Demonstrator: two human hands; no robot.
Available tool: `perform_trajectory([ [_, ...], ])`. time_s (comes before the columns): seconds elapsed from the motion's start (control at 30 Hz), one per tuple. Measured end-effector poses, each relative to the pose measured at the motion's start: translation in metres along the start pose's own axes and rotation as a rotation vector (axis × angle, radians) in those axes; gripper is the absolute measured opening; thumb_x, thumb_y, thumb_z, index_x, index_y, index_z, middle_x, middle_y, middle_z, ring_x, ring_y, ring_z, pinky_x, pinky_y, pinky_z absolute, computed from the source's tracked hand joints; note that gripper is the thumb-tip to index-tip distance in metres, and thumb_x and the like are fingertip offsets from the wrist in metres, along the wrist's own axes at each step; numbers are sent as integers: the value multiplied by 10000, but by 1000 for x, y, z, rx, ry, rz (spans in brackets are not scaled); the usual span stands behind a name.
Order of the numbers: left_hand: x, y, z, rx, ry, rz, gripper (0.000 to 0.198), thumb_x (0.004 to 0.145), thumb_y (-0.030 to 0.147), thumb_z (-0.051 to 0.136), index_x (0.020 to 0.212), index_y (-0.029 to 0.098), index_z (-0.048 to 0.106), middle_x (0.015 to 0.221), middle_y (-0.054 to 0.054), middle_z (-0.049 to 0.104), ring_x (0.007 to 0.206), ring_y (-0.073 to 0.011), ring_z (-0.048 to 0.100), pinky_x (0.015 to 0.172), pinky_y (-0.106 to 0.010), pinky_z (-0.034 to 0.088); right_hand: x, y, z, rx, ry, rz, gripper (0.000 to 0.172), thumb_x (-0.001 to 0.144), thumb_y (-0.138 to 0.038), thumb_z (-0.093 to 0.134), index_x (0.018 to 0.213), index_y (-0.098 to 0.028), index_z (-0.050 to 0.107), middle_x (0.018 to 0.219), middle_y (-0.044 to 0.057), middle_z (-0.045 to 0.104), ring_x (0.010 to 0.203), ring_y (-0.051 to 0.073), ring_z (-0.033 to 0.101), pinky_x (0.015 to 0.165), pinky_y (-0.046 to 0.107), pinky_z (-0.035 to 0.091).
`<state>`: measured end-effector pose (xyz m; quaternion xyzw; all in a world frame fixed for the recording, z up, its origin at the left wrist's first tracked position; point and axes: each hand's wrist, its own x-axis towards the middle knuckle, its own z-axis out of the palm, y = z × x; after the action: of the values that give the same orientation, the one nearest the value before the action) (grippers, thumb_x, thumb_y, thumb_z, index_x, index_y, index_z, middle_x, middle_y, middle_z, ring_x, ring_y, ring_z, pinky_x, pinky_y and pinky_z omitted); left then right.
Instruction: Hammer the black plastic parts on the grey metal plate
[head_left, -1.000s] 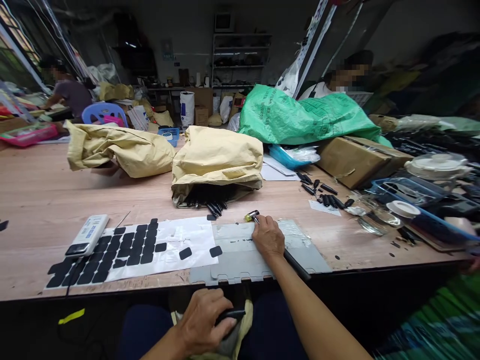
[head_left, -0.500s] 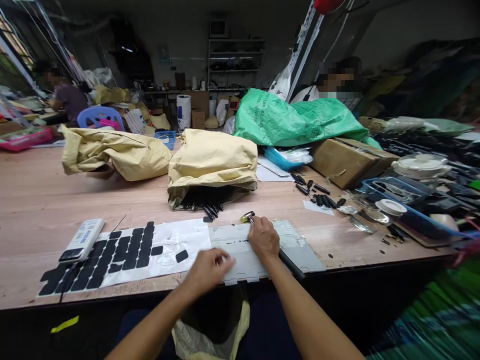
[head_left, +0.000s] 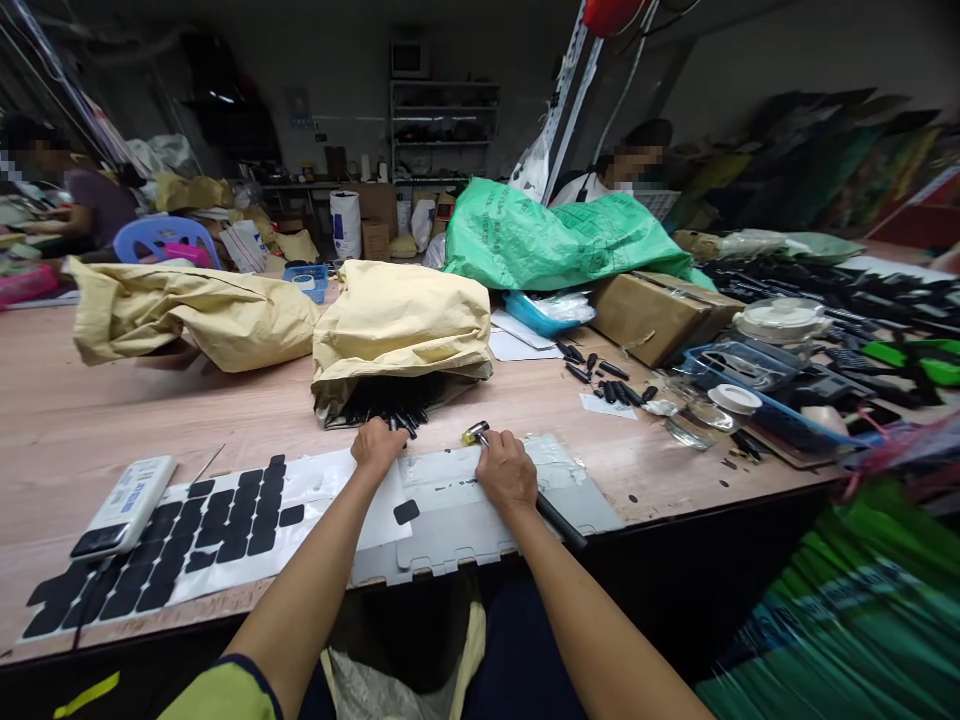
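My right hand point(head_left: 508, 470) is wrapped round a small hammer point(head_left: 561, 522). The hammer's metal head with a yellow, clear-looking face sticks out past the fingers, and its black handle runs back under the wrist. My left hand point(head_left: 377, 443) is at the mouth of a tan paper bag point(head_left: 405, 315), fingers closed at the slim black parts point(head_left: 409, 425) that spill out there. The fingertips are partly hidden, so which piece they pinch is unclear. Under and beside my right hand lies a grey board point(head_left: 450, 520). One black square pad point(head_left: 406, 512) sits at its left.
A white sheet point(head_left: 300, 490) with rows of black pads lies left, beside a white device point(head_left: 127, 505). Another tan bag point(head_left: 195, 310), a green sack point(head_left: 555, 235), a cardboard box point(head_left: 660, 315) and a blue tray point(head_left: 780, 400) stand farther off. Two people sit beyond the table.
My left hand has moved forward from above the board to the black parts at the bag's mouth. My right hand keeps hold of the hammer. The view has turned slightly right.
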<state>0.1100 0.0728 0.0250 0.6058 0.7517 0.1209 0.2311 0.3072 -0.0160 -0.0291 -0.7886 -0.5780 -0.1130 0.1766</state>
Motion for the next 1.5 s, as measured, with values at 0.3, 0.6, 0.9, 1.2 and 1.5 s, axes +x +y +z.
perform_trajectory([
  [0.3,-46,-32,17,-162,-29,643,189,758,211,629,939,214,683,900,-24,630,840,-179,590,725,-273,441,0,-1,-1,10,1,-1,209,887,-188,496,1059,-171,614,971,86,601,862,210,515,672,299,352],
  [0.6,-50,-39,36,-137,-38,689,184,805,265,672,979,231,723,871,-24,626,870,-195,550,800,-323,407,1,4,-3,90,-19,-7,247,889,-188,500,1090,-175,643,987,85,636,889,212,547,720,287,392],
  [0.9,-51,-37,36,-147,-56,637,190,795,286,685,976,260,738,893,-14,639,889,-190,550,817,-323,392,-23,-17,-34,586,-64,-175,285,929,-233,428,1096,-177,652,983,79,693,906,191,629,821,286,475],
  [1.2,-52,-36,34,-145,-60,627,186,792,295,684,962,264,753,870,-13,632,880,-192,547,791,-318,389,-36,-34,-46,453,-100,-139,299,951,-235,399,1106,-188,650,959,72,670,842,178,612,728,252,449],
  [1.5,-52,-36,35,-146,-57,629,158,793,292,681,932,269,754,870,-11,633,894,-194,546,797,-314,389,-40,-44,-50,503,-67,-192,294,948,-235,410,1128,-177,634,949,67,664,855,174,610,742,248,449],
])
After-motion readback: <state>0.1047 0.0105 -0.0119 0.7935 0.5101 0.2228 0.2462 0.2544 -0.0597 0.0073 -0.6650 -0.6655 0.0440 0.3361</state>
